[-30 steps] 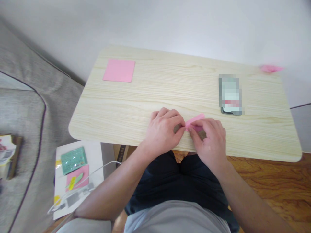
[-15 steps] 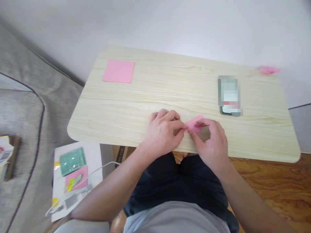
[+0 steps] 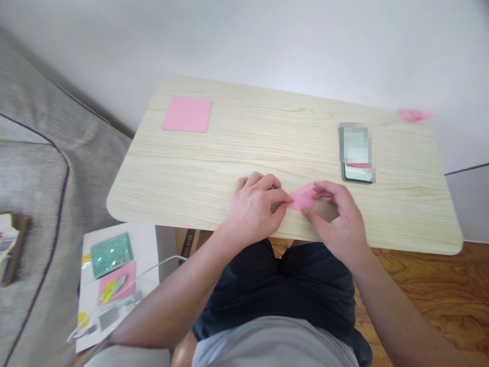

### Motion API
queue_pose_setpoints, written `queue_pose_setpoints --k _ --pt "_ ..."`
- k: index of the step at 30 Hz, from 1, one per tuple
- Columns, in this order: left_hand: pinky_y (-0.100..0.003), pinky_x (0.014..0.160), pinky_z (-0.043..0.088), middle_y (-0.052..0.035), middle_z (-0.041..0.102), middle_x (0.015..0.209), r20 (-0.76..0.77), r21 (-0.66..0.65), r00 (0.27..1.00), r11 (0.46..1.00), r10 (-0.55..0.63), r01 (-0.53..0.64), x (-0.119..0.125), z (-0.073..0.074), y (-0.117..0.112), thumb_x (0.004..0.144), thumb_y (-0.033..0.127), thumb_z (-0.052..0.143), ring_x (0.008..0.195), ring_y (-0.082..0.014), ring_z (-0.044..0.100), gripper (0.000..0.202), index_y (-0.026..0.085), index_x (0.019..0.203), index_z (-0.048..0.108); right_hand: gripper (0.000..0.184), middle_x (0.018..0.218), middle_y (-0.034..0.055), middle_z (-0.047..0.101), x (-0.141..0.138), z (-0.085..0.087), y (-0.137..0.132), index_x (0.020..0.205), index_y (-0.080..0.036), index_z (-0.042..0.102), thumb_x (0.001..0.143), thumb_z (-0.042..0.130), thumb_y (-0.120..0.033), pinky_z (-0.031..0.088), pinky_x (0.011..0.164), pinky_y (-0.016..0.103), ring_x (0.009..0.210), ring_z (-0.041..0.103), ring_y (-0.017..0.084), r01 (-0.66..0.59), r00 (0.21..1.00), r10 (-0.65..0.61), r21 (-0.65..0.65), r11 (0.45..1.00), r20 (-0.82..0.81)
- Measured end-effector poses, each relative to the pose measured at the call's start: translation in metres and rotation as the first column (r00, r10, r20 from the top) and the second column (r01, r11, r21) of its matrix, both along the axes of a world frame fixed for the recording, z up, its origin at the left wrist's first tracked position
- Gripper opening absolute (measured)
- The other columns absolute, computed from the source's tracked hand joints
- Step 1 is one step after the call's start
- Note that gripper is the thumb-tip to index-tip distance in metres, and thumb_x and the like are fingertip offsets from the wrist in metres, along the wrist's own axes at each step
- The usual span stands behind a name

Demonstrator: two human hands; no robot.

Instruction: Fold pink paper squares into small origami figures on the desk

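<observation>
A small piece of folded pink paper (image 3: 301,198) is held between both hands, just above the front part of the wooden table (image 3: 171,188). My left hand (image 3: 257,204) pinches its left tip between thumb and forefinger, the other fingers curled by the tabletop. On the paper's right side, my right hand (image 3: 338,211) grips the edge with thumb and fingertips; the thumb is at the lower edge. Parts of the paper are hidden behind the fingers. Farther back on the left lies a flat square stack of pink paper (image 3: 187,115).
A phone (image 3: 356,153), partly blurred out, lies right of centre. Crumpled-looking pink paper (image 3: 415,115) sits at the far right corner. Below left, a white surface (image 3: 143,237) carries a green packet (image 3: 111,255), pink paper and a white cable (image 3: 162,261). A wall (image 3: 267,46) stands behind the table.
My right thumb and fingers have shifted slightly right along the paper, uncovering more of it. The left hand keeps its pinch. The whole view has turned slightly.
</observation>
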State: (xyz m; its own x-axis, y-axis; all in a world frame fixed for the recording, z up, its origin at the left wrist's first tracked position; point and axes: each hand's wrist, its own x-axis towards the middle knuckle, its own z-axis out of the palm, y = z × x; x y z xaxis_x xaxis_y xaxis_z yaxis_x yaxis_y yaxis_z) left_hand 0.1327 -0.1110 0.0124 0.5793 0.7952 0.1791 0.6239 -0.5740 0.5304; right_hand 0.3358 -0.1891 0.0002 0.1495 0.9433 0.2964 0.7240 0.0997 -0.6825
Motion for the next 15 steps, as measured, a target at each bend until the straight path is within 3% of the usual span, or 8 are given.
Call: queue_pose_setpoints --k 4,8,15 --pt "-0.046 0.095 0.039 -0.0039 0.068 0.109 -0.004 0.01 1.0 1.0 0.0 0.0 0.0 0.0 -0.001 0.093 0.028 0.064 0.108 -0.0259 0.053 0.019 0.035 0.1 0.081 0.042 0.122 0.0097 0.069 0.005 -0.005 -0.007 0.126 -0.027 0.066 0.086 0.077 -0.03 0.051 0.101 0.052 0.115 0.064 0.029 0.045 0.986 -0.066 0.136 0.99 0.156" --pt "-0.046 0.096 0.039 -0.0035 0.067 0.109 -0.007 0.026 1.0 1.0 0.012 -0.012 0.002 0.0 -0.003 0.093 0.026 0.063 0.109 -0.0258 0.053 0.02 0.034 0.1 0.08 0.033 0.125 0.0058 0.074 0.009 -0.012 -0.016 0.122 -0.03 0.071 0.09 0.075 -0.03 0.045 0.106 0.056 0.12 0.062 0.032 -0.017 0.942 -0.025 0.123 0.992 0.334" --pt "-0.048 0.098 0.038 -0.0057 0.068 0.114 0.0 0.094 0.992 0.987 0.129 -0.128 0.012 0.0 -0.019 0.095 0.03 0.062 0.114 -0.0275 0.054 0.017 0.03 0.098 0.08 0.054 0.146 0.0087 0.064 -0.006 -0.013 -0.043 0.143 -0.029 0.057 0.093 0.071 -0.041 0.031 0.116 0.062 0.139 0.052 0.037 -0.028 0.899 0.004 0.048 0.998 0.438"
